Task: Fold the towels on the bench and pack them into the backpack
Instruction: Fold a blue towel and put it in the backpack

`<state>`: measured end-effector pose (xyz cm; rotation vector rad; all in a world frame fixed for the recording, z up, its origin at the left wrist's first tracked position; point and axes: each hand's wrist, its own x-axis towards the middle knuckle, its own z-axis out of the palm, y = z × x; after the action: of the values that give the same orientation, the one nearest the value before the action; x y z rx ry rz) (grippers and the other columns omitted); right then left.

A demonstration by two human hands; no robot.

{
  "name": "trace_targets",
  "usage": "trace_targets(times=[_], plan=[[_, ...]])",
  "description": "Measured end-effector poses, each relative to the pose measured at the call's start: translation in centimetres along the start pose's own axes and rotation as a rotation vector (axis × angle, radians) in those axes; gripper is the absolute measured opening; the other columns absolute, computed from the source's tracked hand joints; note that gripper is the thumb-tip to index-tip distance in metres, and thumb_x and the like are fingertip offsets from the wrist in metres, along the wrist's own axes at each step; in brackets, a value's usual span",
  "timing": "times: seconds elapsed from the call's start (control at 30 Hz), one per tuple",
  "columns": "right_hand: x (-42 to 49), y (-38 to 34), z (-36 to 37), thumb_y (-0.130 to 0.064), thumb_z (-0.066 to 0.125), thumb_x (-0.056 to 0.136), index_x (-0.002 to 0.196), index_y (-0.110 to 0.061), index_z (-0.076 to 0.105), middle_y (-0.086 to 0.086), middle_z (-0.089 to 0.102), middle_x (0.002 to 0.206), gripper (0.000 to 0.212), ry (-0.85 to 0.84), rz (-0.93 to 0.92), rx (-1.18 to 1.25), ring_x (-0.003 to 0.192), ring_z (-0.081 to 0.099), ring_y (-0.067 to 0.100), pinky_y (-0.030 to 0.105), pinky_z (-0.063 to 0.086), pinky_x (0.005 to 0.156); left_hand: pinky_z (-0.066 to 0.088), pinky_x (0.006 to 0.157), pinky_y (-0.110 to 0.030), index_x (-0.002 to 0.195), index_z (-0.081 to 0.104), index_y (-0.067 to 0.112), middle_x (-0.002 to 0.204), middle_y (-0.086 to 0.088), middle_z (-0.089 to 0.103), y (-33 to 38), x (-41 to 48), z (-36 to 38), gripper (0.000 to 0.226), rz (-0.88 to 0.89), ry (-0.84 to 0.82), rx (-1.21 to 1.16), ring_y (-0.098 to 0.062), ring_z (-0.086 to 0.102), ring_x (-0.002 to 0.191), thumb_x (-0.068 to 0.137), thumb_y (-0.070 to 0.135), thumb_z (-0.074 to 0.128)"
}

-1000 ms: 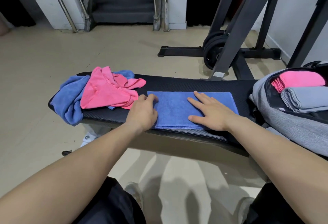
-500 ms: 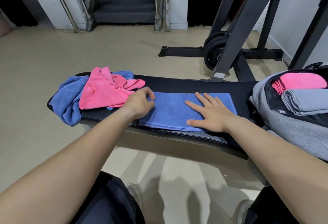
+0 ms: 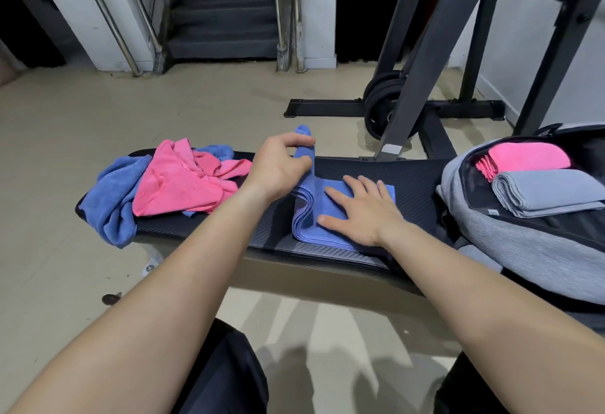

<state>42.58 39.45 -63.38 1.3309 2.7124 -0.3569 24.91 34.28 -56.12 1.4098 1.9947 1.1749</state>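
Mid-fold at the right end of the bench (image 3: 413,178), my left hand (image 3: 277,168) pinches the raised end of the blue towel (image 3: 307,227), my right hand (image 3: 364,214) presses it flat; next, I should lay that end over.

**Colours and Patterns Noted**

The bench (image 3: 409,177) was patterned in a black weave. The half-folded towel (image 3: 307,223) was coloured blue. A crumpled blue towel (image 3: 108,204), crumpled pink towel (image 3: 176,184), packed pink towel (image 3: 527,154), packed grey towel (image 3: 550,192) and grey backpack (image 3: 523,249) were noted.
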Motion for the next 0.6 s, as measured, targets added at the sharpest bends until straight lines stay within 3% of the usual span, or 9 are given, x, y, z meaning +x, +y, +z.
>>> trace_targets(times=[0.1, 0.17, 0.27, 0.4, 0.6], plan=[[-1.5, 3.8, -1.0, -0.06, 0.031, 0.1, 0.158, -0.033, 0.023, 0.005, 0.014, 0.166, 0.064, 0.12, 0.034, -0.017, 0.152, 0.008, 0.029, 0.045, 0.006, 0.124, 0.046, 0.07, -0.017, 0.116, 0.07, 0.033, 0.114, 0.007, 0.069, 0.6, -0.2, 1.9, 0.038, 0.008, -0.065, 0.06, -0.011, 0.063, 0.081, 0.084, 0.015, 0.062], [-2.8, 6.2, -1.1, -0.044, 0.037, 0.103, 0.157, -0.023, 0.028, 0.007, 0.022, 0.164, 0.058, 0.145, 0.084, 0.038, 0.15, 0.016, 0.029, 0.04, 0.015, 0.123, 0.044, 0.08, -0.017, 0.123, 0.068, 0.033, 0.122, 0.005, 0.066, 1.0, -0.3, 3.3, 0.042, 0.031, -0.119, 0.122, -0.011, 0.061, 0.097, 0.085, 0.016, 0.062], [-4.5, 7.8, -0.9, -0.028, 0.042, 0.102, 0.158, -0.018, 0.024, 0.009, 0.021, 0.164, 0.06, 0.089, 0.129, 0.129, 0.149, 0.02, 0.028, 0.037, 0.023, 0.12, 0.045, 0.098, -0.028, 0.13, 0.064, 0.031, 0.133, 0.004, 0.062, 1.5, -0.6, 5.7, 0.044, 0.074, -0.181, 0.277, -0.017, 0.058, 0.118, 0.088, 0.016, 0.062], [-5.3, 7.4, -0.5, -0.032, 0.042, 0.101, 0.156, -0.014, 0.025, 0.011, 0.021, 0.164, 0.06, 0.03, 0.115, 0.104, 0.151, 0.02, 0.027, 0.038, 0.024, 0.121, 0.042, 0.102, -0.03, 0.133, 0.062, 0.026, 0.14, 0.003, 0.056, 2.1, -1.0, 8.7, 0.045, 0.156, -0.236, 0.45, -0.019, 0.052, 0.128, 0.09, 0.015, 0.062], [-5.0, 7.1, -0.6, -0.034, 0.04, 0.101, 0.155, -0.013, 0.028, 0.01, 0.019, 0.164, 0.059, -0.023, 0.13, 0.068, 0.151, 0.015, 0.028, 0.042, 0.025, 0.12, 0.05, 0.095, -0.037, 0.133, 0.06, 0.025, 0.138, 0.0, 0.054, 2.8, -1.6, 11.1, 0.044, 0.176, -0.314, 0.536, -0.02, 0.058, 0.116, 0.09, 0.016, 0.061]])
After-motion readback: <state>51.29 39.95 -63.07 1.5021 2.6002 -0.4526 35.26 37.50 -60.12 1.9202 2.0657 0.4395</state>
